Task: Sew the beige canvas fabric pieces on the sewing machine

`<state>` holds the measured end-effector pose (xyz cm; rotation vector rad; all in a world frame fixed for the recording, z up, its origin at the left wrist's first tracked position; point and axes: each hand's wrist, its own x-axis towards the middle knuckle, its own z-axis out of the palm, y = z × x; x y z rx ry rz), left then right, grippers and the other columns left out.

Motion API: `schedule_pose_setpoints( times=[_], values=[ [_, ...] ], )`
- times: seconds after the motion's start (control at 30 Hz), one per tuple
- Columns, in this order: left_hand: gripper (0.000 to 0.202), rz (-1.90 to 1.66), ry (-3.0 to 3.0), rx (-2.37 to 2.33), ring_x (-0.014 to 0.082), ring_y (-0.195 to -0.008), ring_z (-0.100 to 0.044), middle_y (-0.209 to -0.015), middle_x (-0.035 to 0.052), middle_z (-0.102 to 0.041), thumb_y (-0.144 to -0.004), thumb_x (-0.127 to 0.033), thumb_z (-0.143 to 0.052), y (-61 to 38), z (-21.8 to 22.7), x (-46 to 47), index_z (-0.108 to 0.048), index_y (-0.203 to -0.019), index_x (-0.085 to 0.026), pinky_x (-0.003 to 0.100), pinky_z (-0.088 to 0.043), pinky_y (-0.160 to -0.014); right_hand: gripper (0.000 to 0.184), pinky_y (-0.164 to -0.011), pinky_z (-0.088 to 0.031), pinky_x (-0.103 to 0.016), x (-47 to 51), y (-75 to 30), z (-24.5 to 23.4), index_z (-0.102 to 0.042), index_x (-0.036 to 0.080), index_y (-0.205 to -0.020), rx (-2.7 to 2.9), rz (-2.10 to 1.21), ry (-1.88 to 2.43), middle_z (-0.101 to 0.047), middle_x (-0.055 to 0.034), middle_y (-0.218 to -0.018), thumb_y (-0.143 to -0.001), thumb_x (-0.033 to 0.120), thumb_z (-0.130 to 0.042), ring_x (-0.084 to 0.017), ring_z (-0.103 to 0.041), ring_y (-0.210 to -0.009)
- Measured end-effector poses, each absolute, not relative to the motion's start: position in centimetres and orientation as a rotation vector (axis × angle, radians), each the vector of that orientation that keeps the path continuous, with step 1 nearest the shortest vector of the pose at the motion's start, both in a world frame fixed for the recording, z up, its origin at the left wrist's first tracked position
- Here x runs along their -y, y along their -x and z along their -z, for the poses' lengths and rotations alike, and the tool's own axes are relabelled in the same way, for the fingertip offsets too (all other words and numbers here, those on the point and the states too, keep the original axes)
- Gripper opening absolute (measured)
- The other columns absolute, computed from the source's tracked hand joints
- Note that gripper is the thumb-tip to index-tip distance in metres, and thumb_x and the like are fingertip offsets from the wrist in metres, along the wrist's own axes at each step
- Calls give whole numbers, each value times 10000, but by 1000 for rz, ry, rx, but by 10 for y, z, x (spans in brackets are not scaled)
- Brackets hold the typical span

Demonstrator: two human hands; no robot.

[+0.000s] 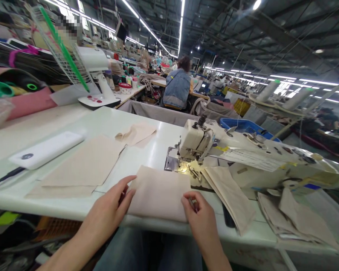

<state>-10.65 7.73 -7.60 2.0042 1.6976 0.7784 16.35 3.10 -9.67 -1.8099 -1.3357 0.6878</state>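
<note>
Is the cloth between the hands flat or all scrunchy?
Flat: the cloth lies smooth on the table, not bunched. I cannot tell whether it is doubled.

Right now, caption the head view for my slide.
Left hand and right hand touch a beige fabric piece near a sewing machine.
</note>
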Motion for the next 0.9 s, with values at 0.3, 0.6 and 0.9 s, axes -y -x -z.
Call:
schedule_pose_setpoints(
  times=[0.3,0.6,0.9],
  values=[
    [474,-590,-2096,-1597,211,-881,-724,-960,53,-686,-985,-466,-339,107,67,-82,-739,-1101,-239,336,-559,-800,363,-741,-496,-284,-31,-160,104,-747,252,-890,1292,-695,1880,-749,-28,-871,-848,568,-573,-213,-656,-741],
    [423,-657,-2122,-1592,195,-831,-729,-939,43,-699,-993,-410,-376,107,72,-81,-747,-1109,-242,309,-570,-748,414,-693,-520,-297,-31,-162,111,-772,258,-855,1266,-677,1896,-767,-50,-856,-810,625,-586,-235,-677,-702],
    [439,-666,-2118,-1608,192,-855,-732,-936,51,-714,-989,-439,-378,108,70,-82,-758,-1100,-250,277,-571,-761,341,-638,-542,-285,-33,-167,110,-783,267,-864,1353,-672,1867,-777,-45,-841,-831,572,-636,-228,-697,-651]
  ],
)
